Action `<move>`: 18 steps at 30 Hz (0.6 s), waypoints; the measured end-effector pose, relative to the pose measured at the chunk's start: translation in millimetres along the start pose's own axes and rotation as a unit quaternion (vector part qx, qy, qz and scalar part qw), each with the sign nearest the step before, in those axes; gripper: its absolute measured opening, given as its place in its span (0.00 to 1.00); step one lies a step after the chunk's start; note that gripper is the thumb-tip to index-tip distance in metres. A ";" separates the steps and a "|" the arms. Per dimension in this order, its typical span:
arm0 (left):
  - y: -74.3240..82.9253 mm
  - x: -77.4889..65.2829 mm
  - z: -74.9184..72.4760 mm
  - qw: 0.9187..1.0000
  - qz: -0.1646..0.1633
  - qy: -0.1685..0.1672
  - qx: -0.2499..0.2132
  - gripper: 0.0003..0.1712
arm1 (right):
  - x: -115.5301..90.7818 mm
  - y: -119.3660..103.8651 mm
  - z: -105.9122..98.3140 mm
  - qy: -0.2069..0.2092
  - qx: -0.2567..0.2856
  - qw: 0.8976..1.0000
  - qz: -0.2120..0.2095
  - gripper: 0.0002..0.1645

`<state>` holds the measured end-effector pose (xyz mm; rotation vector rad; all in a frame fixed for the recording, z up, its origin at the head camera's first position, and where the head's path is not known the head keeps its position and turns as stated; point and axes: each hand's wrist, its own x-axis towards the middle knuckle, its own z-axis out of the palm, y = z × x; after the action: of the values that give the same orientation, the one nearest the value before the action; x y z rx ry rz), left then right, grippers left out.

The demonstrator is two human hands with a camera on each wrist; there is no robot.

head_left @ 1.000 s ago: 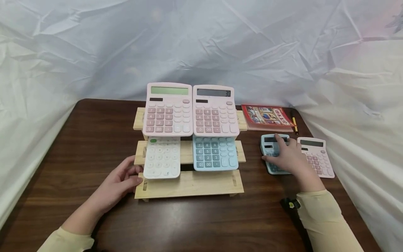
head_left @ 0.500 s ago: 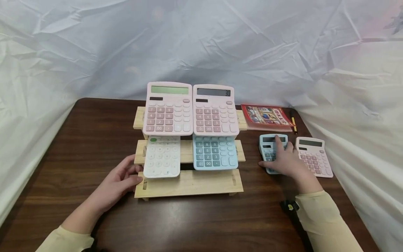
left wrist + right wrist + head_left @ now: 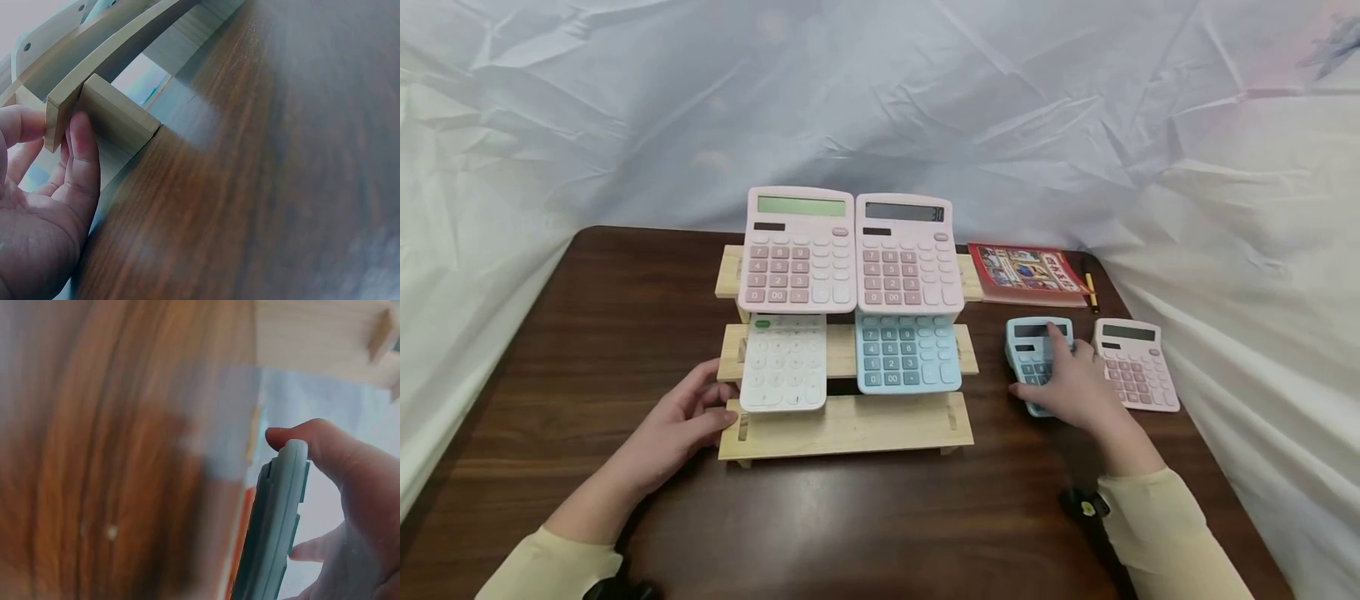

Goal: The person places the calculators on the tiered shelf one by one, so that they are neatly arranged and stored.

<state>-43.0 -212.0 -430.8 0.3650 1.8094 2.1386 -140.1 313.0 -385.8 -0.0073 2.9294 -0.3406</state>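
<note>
My left hand [image 3: 683,421] pinches the left end of the wooden stepped rack's lowest board [image 3: 850,427]; in the left wrist view, thumb and fingers sit on either side of the board end [image 3: 59,109]. My right hand [image 3: 1078,385] holds a blue calculator [image 3: 1030,354] to the right of the rack. Its thumb hooks over the calculator's left edge and a finger reaches up to the display. The right wrist view shows the thumb over the rim of the calculator [image 3: 275,519]; its lower right part is hidden under the hand. A pink calculator [image 3: 1138,367] lies just beside it.
Two pink calculators [image 3: 801,250] stand side by side on the rack's top step. Below them are a white calculator [image 3: 785,362] and another blue calculator [image 3: 910,354]. A red booklet [image 3: 1030,271] and a black-and-yellow pen [image 3: 1092,292] lie behind the right hand.
The whole scene has shifted slightly up and left in the head view. Beside the pink calculator, the blue one's near end now sits a little lower. The left hand stays at the rack.
</note>
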 end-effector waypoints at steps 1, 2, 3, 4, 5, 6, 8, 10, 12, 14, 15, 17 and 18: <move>-0.1 0.2 0.3 1.000 -0.001 0.000 0.002 0.35 | -5.7 -2.2 -1.5 0.010 0.006 1.000 -0.009 0.74; 0.0 0.3 0.5 1.000 -0.002 0.001 0.002 0.35 | -12.0 -5.2 -3.3 0.020 0.013 1.000 -0.019 0.73; 0.0 0.3 0.6 1.000 -0.002 0.002 0.002 0.35 | -18.9 -8.6 -5.0 0.029 0.019 0.999 -0.027 0.72; 0.2 0.5 0.6 1.000 -0.003 0.003 0.001 0.35 | -26.1 -12.1 -6.3 0.040 0.024 0.998 -0.036 0.71; 0.6 0.5 0.5 1.000 -0.002 0.002 0.003 0.35 | -33.5 -15.8 -7.7 0.049 0.031 0.997 -0.044 0.71; 1.2 0.4 0.4 1.000 -0.002 0.002 0.003 0.35 | -41.0 -19.8 -8.9 0.057 0.034 0.996 -0.052 0.70; 2.4 0.0 0.2 1.000 -0.001 0.003 0.003 0.35 | -55.8 -27.4 -10.4 0.071 0.040 0.994 -0.068 0.69; 3.2 -0.3 0.0 1.000 0.003 0.000 0.003 0.35 | -69.4 -34.1 -11.2 0.083 0.042 0.992 -0.083 0.68; 3.7 -0.2 0.2 1.000 0.008 -0.004 0.001 0.35 | -81.8 -40.2 -12.0 0.088 0.047 0.991 -0.093 0.66; 3.2 0.2 0.6 1.000 0.012 -0.007 0.000 0.35 | -93.0 -46.0 -12.0 0.094 0.051 0.989 -0.105 0.66; 3.1 0.5 0.8 1.000 0.013 -0.009 0.000 0.35 | -98.3 -49.0 -11.8 0.096 0.052 0.988 -0.111 0.65; 2.6 1.3 1.4 1.000 0.013 -0.010 -0.001 0.35 | -107.9 -54.4 -10.4 0.096 0.048 0.987 -0.122 0.65; 2.1 1.8 1.6 1.000 0.011 -0.009 0.000 0.35 | -112.0 -57.1 -9.3 0.095 0.045 0.986 -0.129 0.65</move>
<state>-44.1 -210.1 -428.5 0.4045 1.8029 2.1435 -32.9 262.6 -342.7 -0.3633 3.1019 -0.5415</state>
